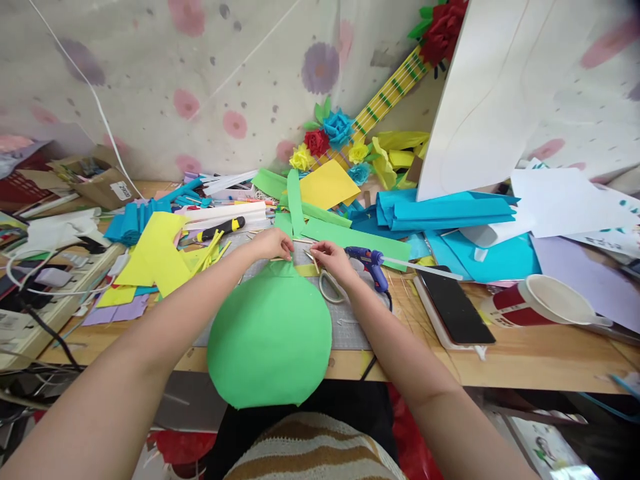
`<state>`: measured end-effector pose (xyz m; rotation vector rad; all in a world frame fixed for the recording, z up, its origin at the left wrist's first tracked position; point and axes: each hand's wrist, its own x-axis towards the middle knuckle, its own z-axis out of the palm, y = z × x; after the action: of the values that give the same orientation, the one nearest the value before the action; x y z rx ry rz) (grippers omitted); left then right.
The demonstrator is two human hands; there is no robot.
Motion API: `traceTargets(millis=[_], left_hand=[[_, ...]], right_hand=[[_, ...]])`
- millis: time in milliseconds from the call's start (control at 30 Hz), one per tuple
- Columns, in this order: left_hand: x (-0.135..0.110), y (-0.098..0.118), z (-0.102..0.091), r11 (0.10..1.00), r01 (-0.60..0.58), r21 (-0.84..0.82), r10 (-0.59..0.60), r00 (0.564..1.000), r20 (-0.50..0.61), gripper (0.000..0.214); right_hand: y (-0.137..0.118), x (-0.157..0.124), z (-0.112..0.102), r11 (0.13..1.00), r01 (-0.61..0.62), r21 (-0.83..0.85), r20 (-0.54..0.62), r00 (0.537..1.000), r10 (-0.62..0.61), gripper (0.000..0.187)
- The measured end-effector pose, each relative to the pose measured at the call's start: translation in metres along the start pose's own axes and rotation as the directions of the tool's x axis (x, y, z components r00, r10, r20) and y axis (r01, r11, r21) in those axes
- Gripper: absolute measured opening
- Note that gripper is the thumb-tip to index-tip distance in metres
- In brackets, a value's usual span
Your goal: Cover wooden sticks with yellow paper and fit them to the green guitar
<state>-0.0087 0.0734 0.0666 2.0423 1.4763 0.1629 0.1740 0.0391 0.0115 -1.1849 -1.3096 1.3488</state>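
My left hand is closed in a pinch at the narrow top of a large round green paper piece. The paper's lower part hangs over the table's front edge towards my lap. Close by on the right, my right hand has its fingers closed around scissors. The pale handle loop shows below the palm and a thin point sticks out past the fingertips. Both hands are above a grey cutting mat. A blue glue gun with a white glue stick lies just right of my right hand.
Green paper strips, yellow paper and blue paper rolls cover the back. A yellow-black cutter lies left. To the right are a phone and a paper cup. A white board stands behind.
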Motion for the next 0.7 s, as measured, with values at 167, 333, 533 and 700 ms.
traceTargets(millis=[167,333,533,700], left_hand=[[0.004,-0.002,-0.002,1.000,-0.025,0.016,0.024,0.997,0.069,0.021],[0.005,-0.003,0.000,0.999,-0.046,-0.020,0.047,0.995,0.087,0.021],[0.007,-0.002,0.001,0.997,-0.070,-0.044,0.075,0.989,0.128,0.020],[0.005,0.000,0.000,0.999,-0.047,-0.013,0.048,0.987,0.156,0.024]], right_hand=[[0.007,-0.002,0.000,0.999,0.020,0.035,0.018,1.000,-0.020,0.028],[0.012,-0.004,-0.002,0.998,0.052,0.020,0.041,0.998,-0.052,0.028],[0.015,-0.003,-0.004,0.997,0.070,-0.027,0.052,0.996,-0.069,0.027],[0.019,-0.002,-0.005,0.996,0.082,-0.033,0.046,0.996,-0.081,0.024]])
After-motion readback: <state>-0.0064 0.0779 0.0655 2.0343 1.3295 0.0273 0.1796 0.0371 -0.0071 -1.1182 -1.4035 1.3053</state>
